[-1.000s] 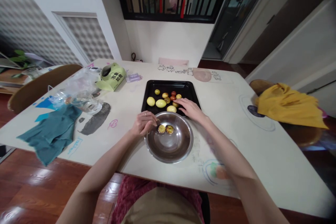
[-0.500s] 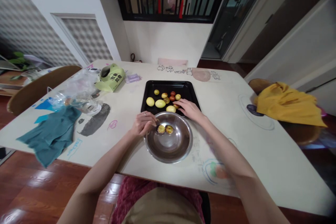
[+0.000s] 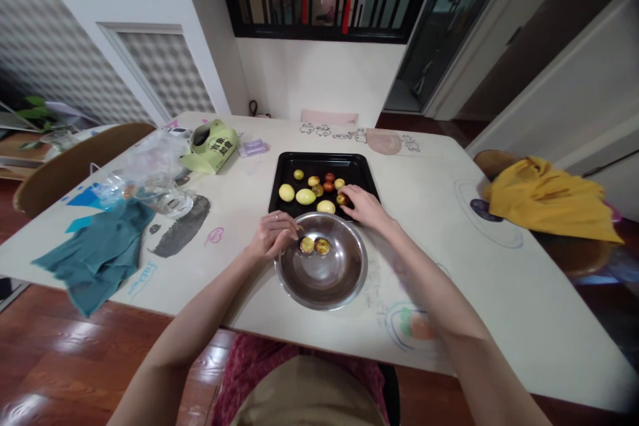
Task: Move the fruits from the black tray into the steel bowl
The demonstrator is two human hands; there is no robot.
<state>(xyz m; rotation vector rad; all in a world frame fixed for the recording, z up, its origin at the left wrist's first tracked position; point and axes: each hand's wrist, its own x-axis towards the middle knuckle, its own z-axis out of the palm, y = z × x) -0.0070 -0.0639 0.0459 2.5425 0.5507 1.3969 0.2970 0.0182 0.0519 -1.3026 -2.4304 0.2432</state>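
A shiny metal bowl [image 3: 344, 283] stands near the table's front edge, with two small yellow-brown pieces of fruit [image 3: 314, 245] in it. My left hand [image 3: 274, 234] is curled at the bowl's upper left rim, fingers bent over it. Behind the bowl lies a black baking tray [image 3: 329, 159]. On it are smooth yellow fruits [image 3: 305, 196], smaller yellowish ones and red-brown ones [image 3: 329, 182]. My right hand [image 3: 368, 206] is over the tray's front right part, its fingertips closed around a small brownish-yellow fruit [image 3: 342, 199]. The exact kind of fruit is too small to tell.
On the left lie a teal cloth [image 3: 102, 249], clear plastic packaging [image 3: 154, 156], a glass pitcher [image 3: 164, 196] and a green paper box [image 3: 214, 146]. Chairs stand at both table ends; a yellow cloth [image 3: 546, 200] hangs over the right one.
My right hand has shifted slightly right, its fingers drawn in around the small fruit, which shows more clearly. My left hand and the bowl stay in place.
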